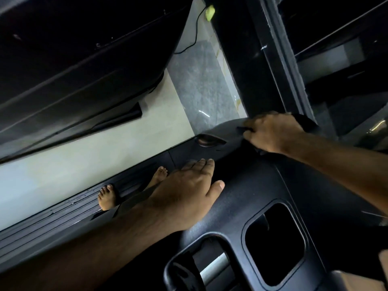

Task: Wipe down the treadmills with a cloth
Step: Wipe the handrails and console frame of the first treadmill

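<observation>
We find the left hand flat on the console, fingers straight; at centre right, the right hand grips a dark cloth.

Console middle: you have bare console between your left hand, lying flat, and your right hand.
Far corner: your right hand grips the cloth there; the post blocks you just beyond.
Near side: two deep pockets break the surface.
Left: open floor, then the next treadmill.
Below left: your feet crowd the side rail.
</observation>
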